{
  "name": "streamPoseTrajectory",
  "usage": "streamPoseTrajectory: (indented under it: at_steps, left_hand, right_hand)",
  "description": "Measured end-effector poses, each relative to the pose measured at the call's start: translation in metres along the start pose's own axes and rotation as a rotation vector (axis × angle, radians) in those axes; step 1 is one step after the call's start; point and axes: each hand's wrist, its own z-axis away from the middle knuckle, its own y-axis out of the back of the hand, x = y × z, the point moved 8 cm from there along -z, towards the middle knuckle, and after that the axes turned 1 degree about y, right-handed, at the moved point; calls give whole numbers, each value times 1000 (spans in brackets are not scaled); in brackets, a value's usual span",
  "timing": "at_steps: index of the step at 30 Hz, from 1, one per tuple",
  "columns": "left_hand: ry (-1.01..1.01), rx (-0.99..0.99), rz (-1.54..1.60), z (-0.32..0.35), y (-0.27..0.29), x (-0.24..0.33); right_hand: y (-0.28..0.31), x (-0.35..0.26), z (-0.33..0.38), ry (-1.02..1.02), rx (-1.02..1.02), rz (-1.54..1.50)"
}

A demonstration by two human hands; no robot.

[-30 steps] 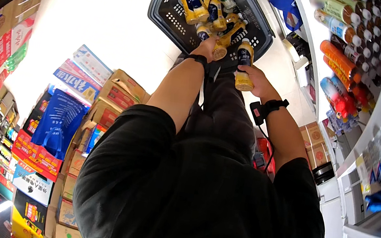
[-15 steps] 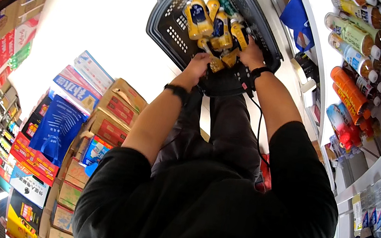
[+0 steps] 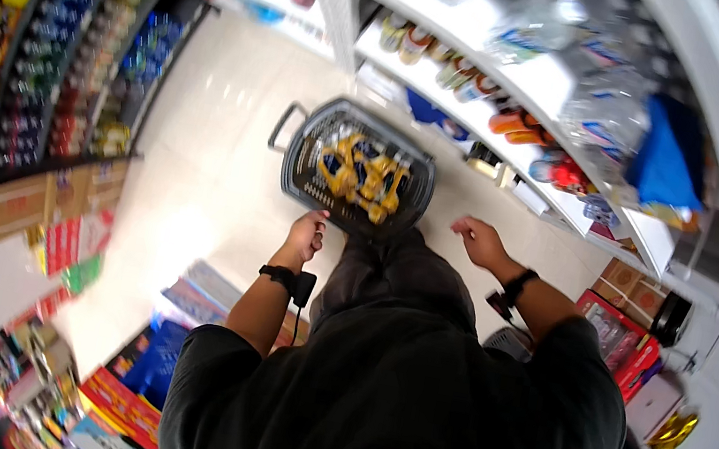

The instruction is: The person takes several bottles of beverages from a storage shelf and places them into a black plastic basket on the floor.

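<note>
A dark plastic shopping basket (image 3: 305, 151) stands on the pale floor in front of me, holding several yellow bottles (image 3: 360, 173). My left hand (image 3: 308, 233) hangs just short of the basket's near rim, fingers loosely curled, holding nothing. My right hand (image 3: 477, 239) is lifted to the right of the basket, fingers apart and empty. Both wrists carry black bands. My dark trousers and dark top fill the lower middle.
White shelves (image 3: 535, 83) with bottles and packets run along the right. A dark drinks rack (image 3: 62, 70) lines the left wall. Cardboard boxes and colourful packages (image 3: 134, 377) lie on the floor at lower left, red boxes (image 3: 621, 335) at right.
Both hands have come out of the basket and pulled back, leaving the yellow bottles inside. The view has swung round and risen, so the basket now looks smaller and farther off.
</note>
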Motion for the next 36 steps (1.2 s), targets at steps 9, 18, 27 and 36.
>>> streamPoseTrajectory:
  at_steps: [9,18,27,36]
  left_hand:
    - [-812,-502,-722,266,-298,170]
    - [-1689,-912,-880,541,-560,81]
    - [-1899,-645,-863,625,-852,92]
    - [-1733,117,-789,566,-961,131]
  right_hand:
    - [152,-159,223,58,829,60]
    - [328,-150,329,384,1329,-282]
    - [669,-230,357,631,1059,-469]
    - [843,-122,259,204,1488,-239]
